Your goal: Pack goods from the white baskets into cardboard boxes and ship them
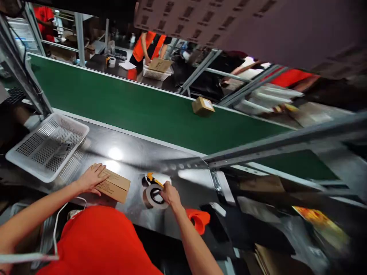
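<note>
A small brown cardboard box (114,186) with printed lines on top lies on the shiny metal worktop in front of me. My left hand (92,178) grips its left end, fingers over the top and thumb low on the near side. To the right, my right hand (171,194) is closed on a tape dispenser (155,180) with a yellow-orange head and a big roll of tape (156,196). The dispenser is at the worktop, apart from the box. The handle is mostly hidden by my fingers.
A white perforated basket (17,156) with a small clear packet stands at left. Beyond the worktop runs a green conveyor belt (123,99) carrying a taped carton (203,107). An orange object (200,220) lies right of my hand. Metal posts frame the bench; co-workers stand beyond.
</note>
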A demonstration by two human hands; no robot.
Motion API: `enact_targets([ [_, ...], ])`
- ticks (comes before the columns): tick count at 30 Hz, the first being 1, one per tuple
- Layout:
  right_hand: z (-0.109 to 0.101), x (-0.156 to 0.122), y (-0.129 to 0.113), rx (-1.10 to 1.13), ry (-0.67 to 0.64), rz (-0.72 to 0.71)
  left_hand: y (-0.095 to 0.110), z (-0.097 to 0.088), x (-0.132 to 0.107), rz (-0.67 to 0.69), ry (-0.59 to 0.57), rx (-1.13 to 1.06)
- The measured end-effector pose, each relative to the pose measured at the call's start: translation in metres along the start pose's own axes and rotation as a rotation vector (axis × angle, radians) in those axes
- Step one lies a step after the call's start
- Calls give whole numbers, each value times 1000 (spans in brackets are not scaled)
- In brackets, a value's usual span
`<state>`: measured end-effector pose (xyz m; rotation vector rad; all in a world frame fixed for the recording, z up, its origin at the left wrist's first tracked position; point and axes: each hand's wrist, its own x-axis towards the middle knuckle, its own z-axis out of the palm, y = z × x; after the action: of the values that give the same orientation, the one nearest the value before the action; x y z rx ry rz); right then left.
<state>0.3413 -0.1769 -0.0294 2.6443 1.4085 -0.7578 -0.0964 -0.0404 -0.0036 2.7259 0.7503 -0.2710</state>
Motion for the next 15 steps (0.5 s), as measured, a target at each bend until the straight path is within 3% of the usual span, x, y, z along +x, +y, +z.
enact_targets([
  [3, -19, -23, -8, 26, -18, -106, 2, 2, 0, 6, 9, -36],
  [5, -33, -42, -22, 161, 20, -343, 2, 3, -1, 7, 29, -63],
  [8, -43, -69, -60, 326, 99, -800, 3, 5, -2, 11, 70, -114],
  [10, -38, -80, -91, 271, 78, -974, 3, 7, -1, 14, 89, -136],
  [12, -27, -84, -116, 166, 32, -1044, 4, 8, 0, 22, 90, -140],
  [15, -10, -85, -125, 73, 26, -1082, 4, 11, -1, 46, 100, -166],
])
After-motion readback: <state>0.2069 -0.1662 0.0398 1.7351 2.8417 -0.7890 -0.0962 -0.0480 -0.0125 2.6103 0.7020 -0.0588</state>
